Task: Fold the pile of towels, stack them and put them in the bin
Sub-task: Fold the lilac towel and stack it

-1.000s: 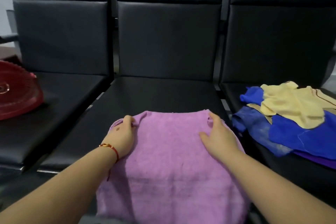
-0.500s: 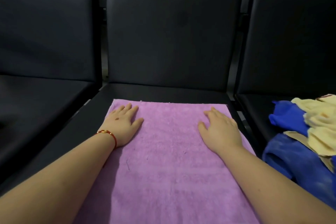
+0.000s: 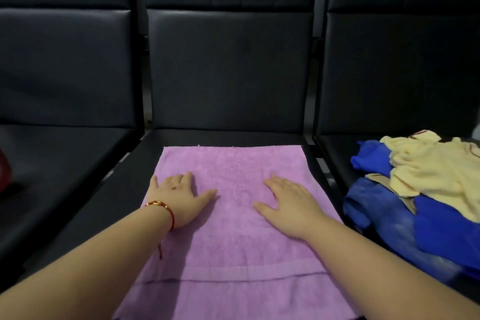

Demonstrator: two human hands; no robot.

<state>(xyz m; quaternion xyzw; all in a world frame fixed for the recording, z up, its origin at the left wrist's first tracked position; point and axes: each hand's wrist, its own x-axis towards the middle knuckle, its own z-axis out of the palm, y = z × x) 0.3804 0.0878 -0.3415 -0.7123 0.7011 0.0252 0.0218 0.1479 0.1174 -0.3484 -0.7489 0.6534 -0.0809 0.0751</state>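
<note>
Towel-smoothing on the middle seat (image 3: 228, 135): I now have the purple towel (image 3: 233, 231) spread flat and square, its far edge straight just short of the backrest, where a second ago that edge was bunched under my fingers. My left hand (image 3: 179, 195) and right hand (image 3: 288, 202) have slid back from the far corners toward the cloth's middle and lie palm-down on it, fingers straight and slightly spread, gripping nothing. The view has also tipped down and closer; the red bin (image 3: 4, 171) is only a sliver at the left edge on the neighbouring seat.

I judge the spreading step finished and this towel ready for its first fold. It lies directly beneath both palms, running from the far edge ahead of my fingertips back under my forearms to the bottom of the view, with a woven band crossing near the front. Its far corners sit ahead of and outside each hand.

Unfolded pile (image 3: 426, 197) of blue and cream cloths waits on the right-hand seat, apart from my right hand. Folding has barely begun.
</note>
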